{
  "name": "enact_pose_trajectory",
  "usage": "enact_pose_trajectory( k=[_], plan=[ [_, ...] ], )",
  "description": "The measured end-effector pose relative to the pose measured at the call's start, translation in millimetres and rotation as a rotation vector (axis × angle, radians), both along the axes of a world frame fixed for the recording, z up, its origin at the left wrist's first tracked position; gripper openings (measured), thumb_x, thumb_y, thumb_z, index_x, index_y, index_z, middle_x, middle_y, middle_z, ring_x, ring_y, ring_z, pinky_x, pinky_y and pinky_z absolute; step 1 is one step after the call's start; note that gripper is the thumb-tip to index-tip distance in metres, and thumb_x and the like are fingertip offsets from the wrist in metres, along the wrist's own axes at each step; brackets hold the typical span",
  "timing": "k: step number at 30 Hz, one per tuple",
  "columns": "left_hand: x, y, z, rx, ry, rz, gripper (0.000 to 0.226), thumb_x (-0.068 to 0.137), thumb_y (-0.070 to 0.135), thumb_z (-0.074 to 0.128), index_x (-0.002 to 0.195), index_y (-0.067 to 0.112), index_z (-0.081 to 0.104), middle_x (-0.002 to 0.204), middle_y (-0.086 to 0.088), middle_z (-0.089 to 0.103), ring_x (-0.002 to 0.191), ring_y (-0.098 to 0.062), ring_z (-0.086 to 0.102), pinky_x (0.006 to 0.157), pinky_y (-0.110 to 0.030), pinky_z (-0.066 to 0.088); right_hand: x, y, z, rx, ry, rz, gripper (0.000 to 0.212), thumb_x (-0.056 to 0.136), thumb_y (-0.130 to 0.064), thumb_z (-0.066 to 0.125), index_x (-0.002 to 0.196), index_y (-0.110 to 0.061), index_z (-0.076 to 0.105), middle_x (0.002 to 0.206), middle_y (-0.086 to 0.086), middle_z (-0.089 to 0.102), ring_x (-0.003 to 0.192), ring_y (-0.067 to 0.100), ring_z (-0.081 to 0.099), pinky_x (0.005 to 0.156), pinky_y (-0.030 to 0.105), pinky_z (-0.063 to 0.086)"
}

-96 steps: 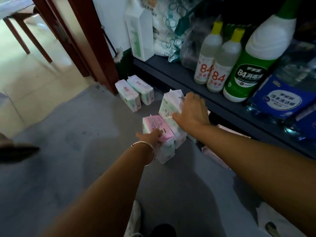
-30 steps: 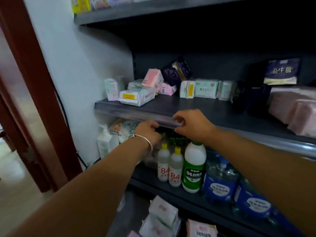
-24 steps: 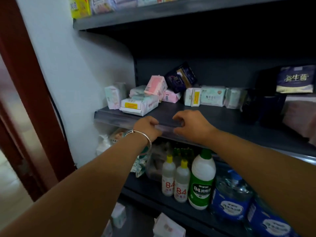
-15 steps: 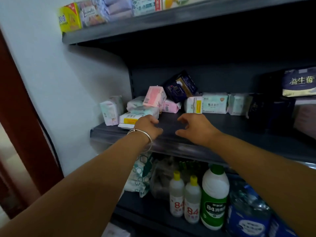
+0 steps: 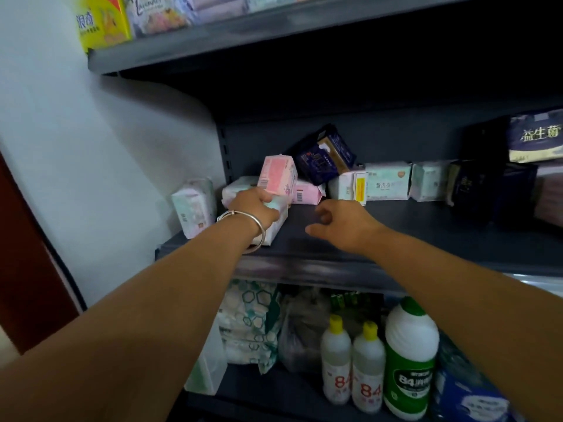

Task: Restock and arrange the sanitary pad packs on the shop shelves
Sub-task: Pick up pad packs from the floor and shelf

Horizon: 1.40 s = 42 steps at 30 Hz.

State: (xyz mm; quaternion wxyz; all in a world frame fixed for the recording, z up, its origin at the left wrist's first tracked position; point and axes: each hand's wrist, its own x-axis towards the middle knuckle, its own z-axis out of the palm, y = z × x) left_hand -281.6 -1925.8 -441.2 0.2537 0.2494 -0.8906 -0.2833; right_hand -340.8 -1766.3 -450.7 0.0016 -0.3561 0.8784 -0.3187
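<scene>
Sanitary pad packs stand jumbled on the dark middle shelf (image 5: pixel 402 236). My left hand (image 5: pixel 254 208), with a silver bangle on the wrist, grips a white pad pack (image 5: pixel 275 228) lying flat near the shelf's left front. Just behind it a pink pack (image 5: pixel 278 173) stands upright, and a dark blue pack (image 5: pixel 324 155) leans tilted on other packs. A row of white-green packs (image 5: pixel 387 181) lines the back. Another pale pack (image 5: pixel 193 205) stands at the far left. My right hand (image 5: pixel 344 223) hovers over the bare shelf with loosely curled fingers and holds nothing.
Below, a lower shelf carries two small 84 bottles (image 5: pixel 353 363), a large green bottle (image 5: pixel 409 357), blue bags and wrapped packs (image 5: pixel 249 318). The upper shelf (image 5: pixel 213 38) holds a yellow box and more goods. A white wall and a red door frame (image 5: pixel 27 257) stand left.
I rose from the floor packs to face the middle shelf. Both hands left the shelf's front edge; the left moved forward onto the white pack, the right lifted over the shelf.
</scene>
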Motion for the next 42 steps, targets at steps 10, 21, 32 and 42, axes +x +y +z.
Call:
enact_pose_trajectory(
  k=[10, 21, 32, 42],
  plan=[
    [-18, -72, 5, -0.016, -0.007, 0.074, 0.035, 0.083, 0.017, 0.063, 0.118, 0.014, 0.06, 0.127, -0.009, 0.057, 0.114, -0.026, 0.056, 0.1, -0.031, 0.043, -22, -100, 10, -0.104, -0.321, -0.038, 0.054, 0.092, -0.045, 0.052, 0.131, -0.007, 0.048, 0.13, 0.011, 0.052, 0.114, 0.027, 0.052, 0.09, 0.034, 0.047],
    [-29, -101, 12, 0.019, -0.146, 0.054, 0.034, 0.093, 0.014, 0.051, 0.126, 0.006, 0.054, 0.126, -0.014, 0.056, 0.114, -0.03, 0.055, 0.101, -0.036, 0.043, -29, -157, 21, -0.274, -0.838, -0.17, 0.027, 0.083, -0.027, 0.07, 0.081, -0.015, 0.046, 0.074, 0.004, 0.056, 0.064, 0.019, 0.053, 0.052, 0.028, 0.039],
    [-20, -107, 26, 0.191, -0.155, 0.038, 0.032, 0.087, -0.006, 0.047, 0.116, -0.001, 0.06, 0.111, -0.02, 0.061, 0.107, -0.036, 0.059, 0.093, -0.045, 0.051, -18, -155, 35, -0.209, -0.85, -0.161, 0.021, 0.084, -0.023, 0.068, 0.093, -0.012, 0.052, 0.064, 0.005, 0.064, 0.065, 0.023, 0.061, 0.057, 0.031, 0.044],
    [-28, -133, 30, -0.507, -0.276, 0.232, 0.042, 0.086, 0.018, 0.062, 0.125, 0.008, 0.05, 0.128, -0.016, 0.045, 0.12, -0.034, 0.039, 0.097, -0.039, 0.037, -29, -146, 67, 0.19, -0.143, -0.082, 0.071, 0.073, -0.02, 0.08, 0.13, -0.002, 0.043, 0.128, 0.012, 0.05, 0.115, 0.029, 0.054, 0.091, 0.035, 0.049]
  ],
)
